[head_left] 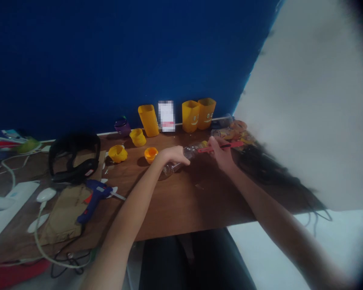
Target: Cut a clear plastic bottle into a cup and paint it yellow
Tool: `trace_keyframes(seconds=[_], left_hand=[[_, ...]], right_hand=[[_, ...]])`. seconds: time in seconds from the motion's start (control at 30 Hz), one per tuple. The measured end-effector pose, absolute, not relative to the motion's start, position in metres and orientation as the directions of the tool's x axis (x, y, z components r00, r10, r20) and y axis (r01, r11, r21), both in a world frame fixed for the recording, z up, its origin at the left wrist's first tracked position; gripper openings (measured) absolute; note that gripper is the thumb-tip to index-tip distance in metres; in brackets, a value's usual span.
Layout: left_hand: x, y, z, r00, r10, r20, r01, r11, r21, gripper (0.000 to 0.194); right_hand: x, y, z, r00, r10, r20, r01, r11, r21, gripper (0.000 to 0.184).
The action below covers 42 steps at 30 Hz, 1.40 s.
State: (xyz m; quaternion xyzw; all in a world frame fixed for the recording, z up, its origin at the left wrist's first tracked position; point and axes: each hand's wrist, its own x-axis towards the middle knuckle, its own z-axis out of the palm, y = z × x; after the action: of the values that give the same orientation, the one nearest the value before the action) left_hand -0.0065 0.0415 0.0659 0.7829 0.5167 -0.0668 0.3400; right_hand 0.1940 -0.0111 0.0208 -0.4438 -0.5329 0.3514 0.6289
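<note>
A clear plastic bottle (190, 152) lies across the wooden table (169, 205), its yellowish end pointing away to the right. My left hand (173, 155) is wrapped round its middle, leaving both ends visible. In my right hand (220, 152) is a red utility knife (236, 144), held close to the bottle's far end. The knife's tip points left toward the bottle; whether it touches the plastic I cannot tell. Just left of my left hand stands a small orange cup (151, 154).
Yellow cut containers (148, 120) and cups with faces (190, 116) line the blue wall, beside a purple cup (122, 126). At left are a blue glue gun (93, 199), a black headset (74, 159), cables and a power strip (10, 207). Dark cables (260, 165) lie at right.
</note>
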Motion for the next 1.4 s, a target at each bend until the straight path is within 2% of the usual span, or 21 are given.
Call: trace_keyframes(seconds=[0.13,0.23,0.33,0.83,1.1,1.27,1.4], left_hand=[[-0.007,0.040,0.067,0.467,0.762,-0.448,0.848,-0.244,0.470,0.030],[-0.007,0.040,0.067,0.478,0.761,-0.439,0.844,-0.258,0.471,0.031],[-0.007,0.040,0.067,0.486,0.755,-0.440,0.841,-0.265,0.472,0.031],[-0.009,0.045,0.058,0.524,0.733,-0.434,0.811,-0.274,0.517,0.030],[-0.009,0.042,0.065,0.515,0.736,-0.440,0.826,-0.289,0.483,0.035],[-0.008,0.042,0.064,0.515,0.734,-0.443,0.826,-0.285,0.487,0.032],[-0.007,0.041,0.065,0.504,0.738,-0.448,0.827,-0.264,0.497,0.034]], right_hand=[[0.196,-0.008,0.023,0.217,0.928,0.302,-0.130,0.334,-0.934,0.042],[0.199,-0.010,0.031,0.135,0.970,0.200,-0.262,0.230,-0.937,0.048],[0.201,-0.012,0.037,0.045,0.986,0.163,-0.318,0.168,-0.933,0.055],[0.198,-0.009,0.029,0.153,0.968,0.199,-0.178,0.225,-0.958,0.045],[0.200,-0.004,0.024,0.293,0.926,0.237,-0.150,0.289,-0.945,0.040],[0.202,0.003,0.028,0.421,0.824,0.379,-0.059,0.442,-0.895,0.053],[0.204,-0.002,0.039,0.339,0.830,0.442,-0.159,0.514,-0.843,0.061]])
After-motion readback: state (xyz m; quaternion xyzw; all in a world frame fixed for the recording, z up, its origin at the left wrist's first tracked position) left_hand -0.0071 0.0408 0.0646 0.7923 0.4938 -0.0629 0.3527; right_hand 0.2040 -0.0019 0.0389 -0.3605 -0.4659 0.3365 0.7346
